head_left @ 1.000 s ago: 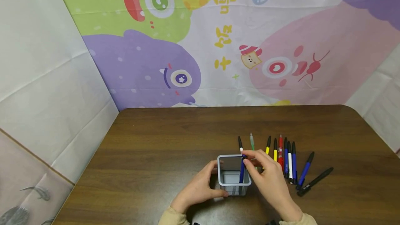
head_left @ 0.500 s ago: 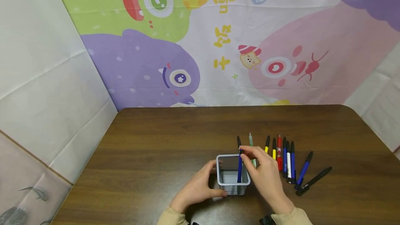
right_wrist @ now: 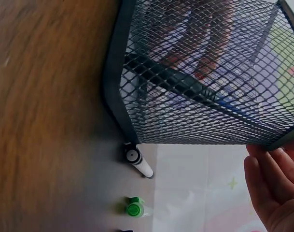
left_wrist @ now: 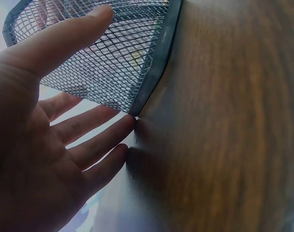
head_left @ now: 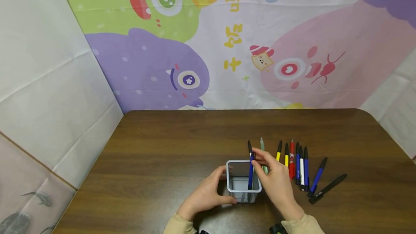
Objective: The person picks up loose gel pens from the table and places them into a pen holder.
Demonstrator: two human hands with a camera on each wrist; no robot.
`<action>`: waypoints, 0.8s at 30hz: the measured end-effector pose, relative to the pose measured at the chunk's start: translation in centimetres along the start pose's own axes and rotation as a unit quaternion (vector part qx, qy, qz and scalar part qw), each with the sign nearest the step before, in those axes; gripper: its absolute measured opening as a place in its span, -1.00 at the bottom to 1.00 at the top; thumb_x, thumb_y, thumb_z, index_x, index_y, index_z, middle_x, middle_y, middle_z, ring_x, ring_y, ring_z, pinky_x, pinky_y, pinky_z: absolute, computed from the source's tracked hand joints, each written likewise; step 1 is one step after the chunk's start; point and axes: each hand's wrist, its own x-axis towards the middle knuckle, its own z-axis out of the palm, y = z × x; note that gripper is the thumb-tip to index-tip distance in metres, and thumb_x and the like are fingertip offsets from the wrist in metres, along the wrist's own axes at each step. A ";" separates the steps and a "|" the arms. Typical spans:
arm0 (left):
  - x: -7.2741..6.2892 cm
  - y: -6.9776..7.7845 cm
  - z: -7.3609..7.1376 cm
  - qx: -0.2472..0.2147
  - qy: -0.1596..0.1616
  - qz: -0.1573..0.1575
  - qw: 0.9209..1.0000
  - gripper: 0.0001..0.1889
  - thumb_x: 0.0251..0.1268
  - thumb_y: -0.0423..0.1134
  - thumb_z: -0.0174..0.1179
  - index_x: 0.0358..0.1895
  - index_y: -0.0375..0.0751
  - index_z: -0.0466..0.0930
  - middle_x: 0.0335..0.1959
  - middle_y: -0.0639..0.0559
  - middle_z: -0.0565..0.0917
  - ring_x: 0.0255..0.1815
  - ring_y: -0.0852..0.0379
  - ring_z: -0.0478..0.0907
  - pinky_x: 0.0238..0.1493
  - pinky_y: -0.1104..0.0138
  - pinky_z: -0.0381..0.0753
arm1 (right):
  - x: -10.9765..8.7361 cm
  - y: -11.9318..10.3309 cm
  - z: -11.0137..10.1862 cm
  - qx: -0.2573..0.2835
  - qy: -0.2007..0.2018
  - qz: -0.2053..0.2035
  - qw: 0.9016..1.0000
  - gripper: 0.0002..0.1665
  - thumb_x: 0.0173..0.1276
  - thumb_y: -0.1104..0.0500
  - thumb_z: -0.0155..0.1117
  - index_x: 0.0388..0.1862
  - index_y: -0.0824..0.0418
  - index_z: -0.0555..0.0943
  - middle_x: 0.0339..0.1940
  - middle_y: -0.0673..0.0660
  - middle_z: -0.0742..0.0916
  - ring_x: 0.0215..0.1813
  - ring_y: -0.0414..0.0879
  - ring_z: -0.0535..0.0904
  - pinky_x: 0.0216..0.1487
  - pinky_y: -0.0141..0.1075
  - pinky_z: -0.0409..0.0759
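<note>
A square mesh pen holder (head_left: 240, 191) with a pale rim stands on the table in front of me. My left hand (head_left: 206, 192) holds it from the left, thumb along the near side and fingers round behind; the left wrist view shows the thumb lying over the mesh wall (left_wrist: 108, 67). My right hand (head_left: 276, 180), at the rim's right side, pinches the upper end of a blue pen (head_left: 250, 176). The pen's lower part is inside the holder, near its right wall. Through the mesh in the right wrist view, the pen's black end (right_wrist: 175, 79) shows close to the bottom.
Right of the holder lie several pens in a loose row, among them a red pen (head_left: 291, 158), a white pen (head_left: 301, 169) and a black pen (head_left: 328, 189). Behind my right hand are a green pen (head_left: 261, 145) and a black-capped white pen (head_left: 249, 145). A printed cloth (head_left: 234, 93) hangs behind the table.
My right hand has risen slightly and shifted a little left with the blue pen, whose top now stands higher above the rim. The left hand and the holder have stayed in place.
</note>
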 end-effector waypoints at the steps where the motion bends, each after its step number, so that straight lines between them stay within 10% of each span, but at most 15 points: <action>1: 0.0 0.0 0.0 0.000 -0.001 -0.001 1.000 -0.15 -0.16 0.01 0.42 0.27 0.03 0.18 0.15 0.02 0.44 0.13 0.13 0.44 0.16 0.19 0.37 | 0.0 0.0 0.0 0.000 0.000 -0.001 1.000 -0.60 0.06 0.32 0.37 -0.06 0.18 0.60 -0.33 0.05 0.73 -0.34 -0.15 0.67 -0.31 -0.19 0.61; 15: 0.1 -0.1 0.1 -0.001 -0.002 0.000 1.000 -0.14 -0.16 0.02 0.41 0.28 -0.01 0.18 0.17 0.00 0.42 0.14 0.09 0.44 0.16 0.17 0.38 | -0.2 0.3 -0.2 0.001 -0.009 0.006 1.000 -0.54 0.08 0.30 0.36 0.02 0.16 0.56 -0.28 0.06 0.73 -0.31 -0.14 0.67 -0.29 -0.19 0.61; 24: 0.1 0.0 0.2 0.008 0.006 -0.001 1.000 -0.14 -0.19 0.00 0.43 0.27 -0.01 0.19 0.16 0.01 0.44 0.12 0.11 0.46 0.14 0.21 0.39 | 0.0 1.2 -2.4 -0.013 0.001 0.001 1.000 -0.65 0.18 0.30 0.27 -0.02 0.15 0.58 -0.27 0.01 0.72 -0.34 -0.26 0.59 -0.41 -0.55 0.47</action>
